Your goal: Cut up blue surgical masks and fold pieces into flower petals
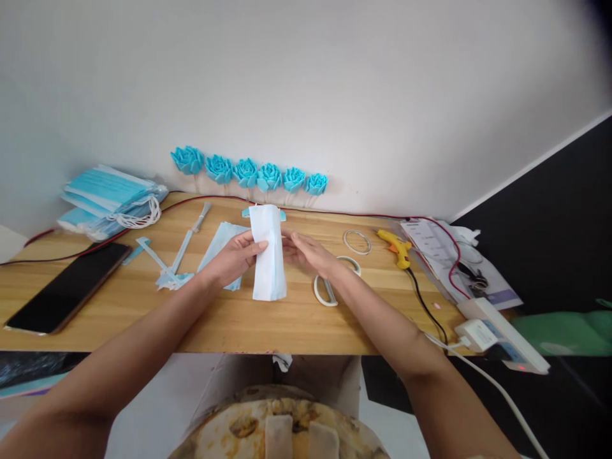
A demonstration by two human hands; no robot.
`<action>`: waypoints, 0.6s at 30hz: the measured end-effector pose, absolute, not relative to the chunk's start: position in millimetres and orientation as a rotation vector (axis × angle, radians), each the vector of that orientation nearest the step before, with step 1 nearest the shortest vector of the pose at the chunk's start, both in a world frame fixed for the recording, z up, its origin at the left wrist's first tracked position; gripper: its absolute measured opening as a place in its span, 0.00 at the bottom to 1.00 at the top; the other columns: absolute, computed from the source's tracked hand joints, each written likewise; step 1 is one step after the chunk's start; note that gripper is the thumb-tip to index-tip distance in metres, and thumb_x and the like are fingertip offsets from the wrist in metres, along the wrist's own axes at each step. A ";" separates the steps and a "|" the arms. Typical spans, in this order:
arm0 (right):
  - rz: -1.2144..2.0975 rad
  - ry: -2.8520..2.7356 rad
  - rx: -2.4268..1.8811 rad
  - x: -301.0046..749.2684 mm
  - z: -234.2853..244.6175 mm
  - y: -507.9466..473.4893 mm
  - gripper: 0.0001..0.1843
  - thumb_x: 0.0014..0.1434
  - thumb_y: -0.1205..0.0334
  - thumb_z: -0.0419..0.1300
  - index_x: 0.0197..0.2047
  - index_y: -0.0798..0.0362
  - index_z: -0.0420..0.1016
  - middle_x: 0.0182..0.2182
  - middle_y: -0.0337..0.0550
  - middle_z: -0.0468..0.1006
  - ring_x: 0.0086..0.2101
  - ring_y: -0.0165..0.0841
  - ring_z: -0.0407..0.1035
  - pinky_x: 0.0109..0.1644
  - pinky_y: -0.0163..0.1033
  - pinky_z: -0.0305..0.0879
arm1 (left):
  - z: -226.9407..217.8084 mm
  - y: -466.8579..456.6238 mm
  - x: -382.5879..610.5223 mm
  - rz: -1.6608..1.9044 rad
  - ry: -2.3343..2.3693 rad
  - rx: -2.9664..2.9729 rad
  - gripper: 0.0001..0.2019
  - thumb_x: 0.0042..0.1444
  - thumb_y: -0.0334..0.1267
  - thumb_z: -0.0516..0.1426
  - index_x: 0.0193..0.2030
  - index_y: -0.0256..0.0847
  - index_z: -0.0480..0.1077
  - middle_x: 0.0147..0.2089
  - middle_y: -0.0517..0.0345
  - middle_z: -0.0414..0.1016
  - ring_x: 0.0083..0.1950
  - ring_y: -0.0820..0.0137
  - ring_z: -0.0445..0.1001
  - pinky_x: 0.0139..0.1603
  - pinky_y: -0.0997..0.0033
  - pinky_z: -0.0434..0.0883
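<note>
My left hand (236, 256) pinches a folded strip of pale blue and white face-mask fabric (269, 268), thumb in front and fingers behind. The strip stands roughly upright above the table. At its right edge is my right hand (308, 250), fingers stretched towards it and thumb apart; some fingertips are hidden. Beneath my right wrist lie white-handled scissors (325, 292), largely covered. Behind my left hand a flat light blue fabric piece (224, 245) rests on the wood. A small blue scrap (246, 213) shows behind the strip's top.
Several blue fabric flowers (246, 172) on sticks lean along the wall. Masks (108, 194), a phone (69, 287) and cut strips (179, 255) lie left. To the right are a tape ring (357, 242), a yellow glue gun (396, 247), papers (430, 248) and a power strip (507, 338); cords cross the table.
</note>
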State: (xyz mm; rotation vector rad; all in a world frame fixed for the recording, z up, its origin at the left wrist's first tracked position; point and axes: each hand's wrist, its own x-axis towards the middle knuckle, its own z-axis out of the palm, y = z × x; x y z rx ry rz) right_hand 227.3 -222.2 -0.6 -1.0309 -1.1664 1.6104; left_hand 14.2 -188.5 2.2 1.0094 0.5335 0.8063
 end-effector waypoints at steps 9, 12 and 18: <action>1.399 -1.258 -1.271 241.2 -1.7 -235.4 0.29 0.49 0.34 0.71 0.31 0.53 0.77 0.26 0.35 0.74 0.31 0.31 0.68 0.41 0.38 0.65 | -8.4 -185.3 18.6 0.866 0.748 1.080 0.25 0.43 0.44 0.75 0.47 0.35 0.80 0.42 0.50 0.85 0.40 0.63 0.80 0.43 0.65 0.75; 1.083 -1.451 -1.394 244.2 -3.5 -240.2 0.30 0.59 0.34 0.61 0.23 0.51 0.62 0.21 0.32 0.59 0.26 0.27 0.55 0.32 0.36 0.51 | -6.4 -186.7 20.4 0.816 0.844 1.204 0.24 0.43 0.46 0.74 0.44 0.34 0.79 0.33 0.55 0.82 0.30 0.69 0.75 0.31 0.70 0.70; 0.795 -1.598 -1.476 249.8 -8.9 -248.2 0.25 0.63 0.44 0.57 0.22 0.51 0.58 0.21 0.32 0.54 0.25 0.26 0.50 0.30 0.36 0.47 | -7.3 -190.6 23.2 0.702 0.920 1.335 0.23 0.48 0.53 0.69 0.40 0.35 0.74 0.23 0.61 0.74 0.20 0.73 0.69 0.23 0.73 0.64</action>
